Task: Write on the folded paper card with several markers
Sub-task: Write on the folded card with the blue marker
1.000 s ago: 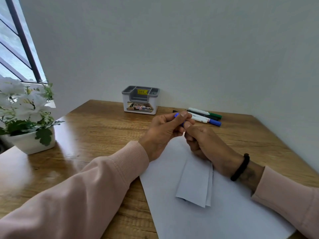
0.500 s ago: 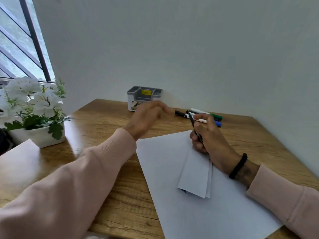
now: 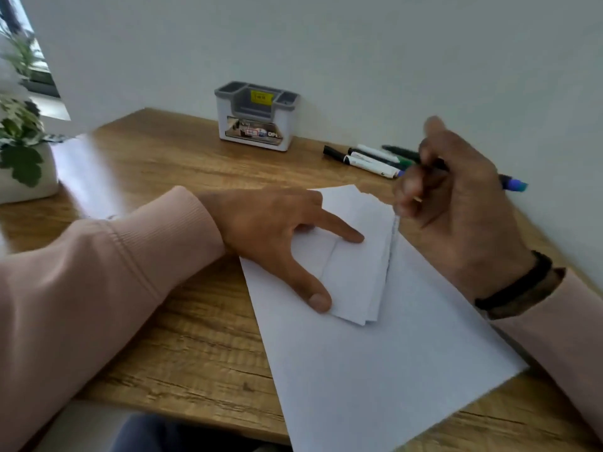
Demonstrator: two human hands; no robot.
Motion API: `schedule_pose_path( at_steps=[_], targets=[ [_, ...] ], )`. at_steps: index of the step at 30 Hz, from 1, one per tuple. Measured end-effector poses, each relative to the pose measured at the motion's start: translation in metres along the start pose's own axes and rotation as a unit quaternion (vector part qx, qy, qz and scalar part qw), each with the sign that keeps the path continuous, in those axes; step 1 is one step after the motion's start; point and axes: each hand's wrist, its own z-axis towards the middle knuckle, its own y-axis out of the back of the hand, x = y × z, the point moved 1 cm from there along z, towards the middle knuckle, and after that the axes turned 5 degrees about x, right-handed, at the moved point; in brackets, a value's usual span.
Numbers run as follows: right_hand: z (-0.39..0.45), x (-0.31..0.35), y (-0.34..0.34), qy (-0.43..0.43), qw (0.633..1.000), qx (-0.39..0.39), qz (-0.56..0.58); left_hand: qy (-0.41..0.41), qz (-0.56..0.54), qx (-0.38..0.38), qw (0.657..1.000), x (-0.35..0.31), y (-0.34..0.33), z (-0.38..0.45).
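Head view shows my left hand spread flat, forefinger and thumb pressing down on the folded paper card, which lies on a larger white sheet on the bench. My right hand hovers just past the card's far right edge, its fingers curled round a blue marker; the cap end sticks out to the right of my knuckles, and I cannot tell whether the tip is bared.

I judge the card light and thin, several layers that will slide on the smooth sheet beneath and spring at the fold, so pinning it with spread fingertips near its left edge and lower corner is the right hold, leaving the middle free for writing. The marker is light and stiff; a grip nearer the tip should steady the strokes.

Beyond my right fingers lie the spare markers, near the wall, close enough to knock. A grey desk organiser stands well beyond my left fingers, a potted plant far out to their left. The sheet's near corner overhangs the bench edge below my right wrist, so a dragged sleeve could shift it.
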Motion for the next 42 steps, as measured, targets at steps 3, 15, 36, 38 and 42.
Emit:
schedule_pose_path(
  at_steps=[3, 15, 36, 38, 42],
  targets=[
    [-0.011, -0.001, -0.012, -0.008, 0.996, 0.076, -0.042, 0.039, -0.021, 0.000, 0.999, 0.017, 0.010, -0.004],
    [-0.006, -0.029, -0.027, -0.095, 0.955, 0.173, -0.220, 0.061, -0.062, 0.009, 0.996, 0.048, 0.028, -0.004],
    [-0.008, -0.034, -0.046, 0.002, 0.895, 0.245, -0.373, 0.067, -0.050, 0.020, 0.996, 0.057, 0.028, 0.010],
    [-0.008, -0.034, -0.047, 0.005, 0.890, 0.253, -0.378, 0.071, -0.057, 0.027, 0.995, 0.055, 0.029, 0.009],
    [-0.012, -0.035, -0.050, 0.011, 0.890, 0.256, -0.378, 0.072, -0.056, 0.028, 0.995, 0.053, 0.028, 0.009]
  ],
)
